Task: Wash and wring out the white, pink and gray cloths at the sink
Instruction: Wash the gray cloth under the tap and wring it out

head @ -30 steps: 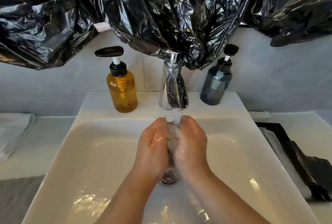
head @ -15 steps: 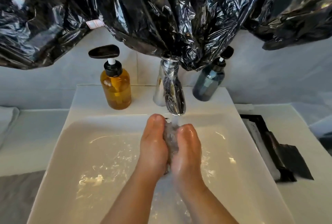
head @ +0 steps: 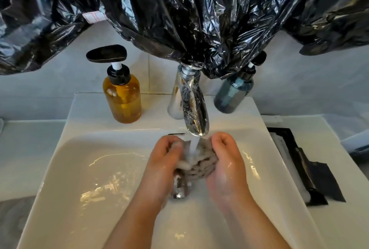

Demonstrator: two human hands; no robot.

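A bunched, wet gray cloth (head: 201, 165) sits between my two hands over the white sink (head: 83, 168). My left hand (head: 162, 165) grips its left side with curled fingers. My right hand (head: 226, 165) grips its right side. Water runs from the chrome faucet (head: 194, 112) straight onto the cloth between my hands. The chrome drain (head: 178, 189) shows just below the cloth. No white or pink cloth shows in the sink.
An amber pump bottle (head: 122, 96) stands on the sink ledge at the left, a dark blue pump bottle (head: 233, 93) at the right. Black plastic sheeting (head: 179, 12) hangs low over the faucet. A black tray (head: 307, 168) with dark material lies on the counter at right.
My hands have spread apart, exposing more of the gray cloth under the water stream. The view has shifted closer to the sink.
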